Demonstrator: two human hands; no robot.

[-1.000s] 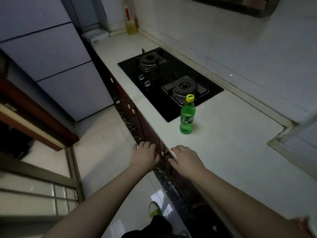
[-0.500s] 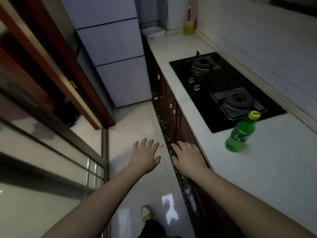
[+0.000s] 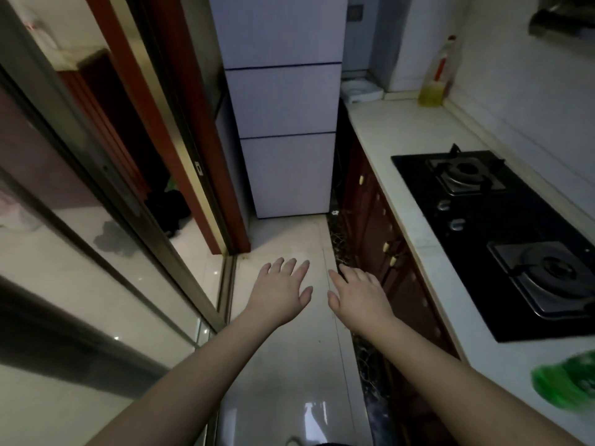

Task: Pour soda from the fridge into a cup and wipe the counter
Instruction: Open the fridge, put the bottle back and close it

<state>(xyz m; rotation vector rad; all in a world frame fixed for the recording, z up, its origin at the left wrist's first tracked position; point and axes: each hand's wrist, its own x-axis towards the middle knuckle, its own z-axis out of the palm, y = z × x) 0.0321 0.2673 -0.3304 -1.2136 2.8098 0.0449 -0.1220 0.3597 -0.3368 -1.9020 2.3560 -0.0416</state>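
A green soda bottle (image 3: 568,383) stands on the white counter (image 3: 396,146) at the right edge of view, blurred and partly cut off. A pale fridge (image 3: 283,123) with three closed doors stands at the far end of the narrow aisle. My left hand (image 3: 278,292) and my right hand (image 3: 360,296) are stretched out side by side over the floor, fingers straight, holding nothing. No cup is in sight.
A black two-burner gas hob (image 3: 502,233) is set into the counter. Dark red cabinets (image 3: 376,220) run below it. A yellow detergent bottle (image 3: 434,85) stands at the counter's far end. A sliding glass door (image 3: 106,194) lines the left side.
The view has turned left from the counter toward the fridge. The soda bottle slid to the right edge of view. Both hands stay empty and spread, now over the floor.
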